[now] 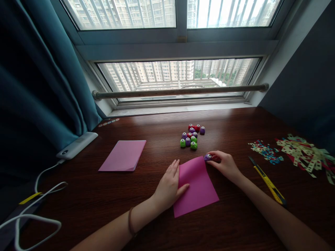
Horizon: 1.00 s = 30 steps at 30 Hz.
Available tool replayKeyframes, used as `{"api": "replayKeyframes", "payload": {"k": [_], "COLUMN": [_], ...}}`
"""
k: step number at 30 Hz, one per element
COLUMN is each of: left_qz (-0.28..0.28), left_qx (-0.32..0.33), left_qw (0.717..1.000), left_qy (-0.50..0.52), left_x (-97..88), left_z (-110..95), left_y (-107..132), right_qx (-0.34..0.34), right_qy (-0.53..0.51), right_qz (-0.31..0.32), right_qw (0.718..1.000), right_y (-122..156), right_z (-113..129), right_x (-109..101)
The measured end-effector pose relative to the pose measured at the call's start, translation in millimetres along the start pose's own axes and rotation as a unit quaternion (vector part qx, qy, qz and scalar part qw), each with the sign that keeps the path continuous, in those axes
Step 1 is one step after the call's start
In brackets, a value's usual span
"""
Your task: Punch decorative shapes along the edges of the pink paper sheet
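A bright pink sheet of paper (197, 186) lies on the table at a slant in front of me. My left hand (170, 184) rests flat on its left edge, fingers stretched out and thumb apart. At the sheet's top right corner my right hand (223, 164) grips a small purple craft punch (207, 157) between thumb and fingers. The punch is at the paper's corner; whether the corner sits in its slot I cannot tell. Beyond the sheet stands a group of several similar small punches in purple, red and green, among them a green punch (193, 145).
A stack of pink paper (123, 156) lies to the left. At the right are a yellow utility knife (269, 184) with its blade showing, small punched paper bits (267, 151) and a heap of paper strips (306, 153). A white power strip (78, 144) and cable (39, 216) lie far left.
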<state>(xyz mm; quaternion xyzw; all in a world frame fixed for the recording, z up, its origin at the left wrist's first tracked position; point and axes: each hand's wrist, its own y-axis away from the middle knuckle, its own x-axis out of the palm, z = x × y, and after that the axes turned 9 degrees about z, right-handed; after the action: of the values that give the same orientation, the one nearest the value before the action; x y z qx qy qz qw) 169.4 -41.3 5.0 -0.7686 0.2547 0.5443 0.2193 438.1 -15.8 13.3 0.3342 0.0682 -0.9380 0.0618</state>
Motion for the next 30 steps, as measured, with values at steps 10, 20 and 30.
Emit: {"api": "replayKeyframes", "payload": {"k": [10, 20, 30], "left_qz": [0.004, 0.006, 0.018], "left_qx": [-0.002, 0.0, -0.004], "left_qw": [1.0, 1.0, 1.0], "left_qy": [-0.004, -0.01, -0.02], "left_x": [-0.9, -0.1, -0.9], "left_z": [0, 1, 0], "left_y": [0, 1, 0], "right_qx": [-0.001, 0.014, 0.008], "right_qy": [-0.021, -0.009, -0.009], "right_qz": [-0.012, -0.028, -0.016], "right_qw": [1.0, 0.999, 1.0], "right_y": [1, 2, 2], "right_z": [6, 11, 10], "right_x": [-2, -4, -3]}}
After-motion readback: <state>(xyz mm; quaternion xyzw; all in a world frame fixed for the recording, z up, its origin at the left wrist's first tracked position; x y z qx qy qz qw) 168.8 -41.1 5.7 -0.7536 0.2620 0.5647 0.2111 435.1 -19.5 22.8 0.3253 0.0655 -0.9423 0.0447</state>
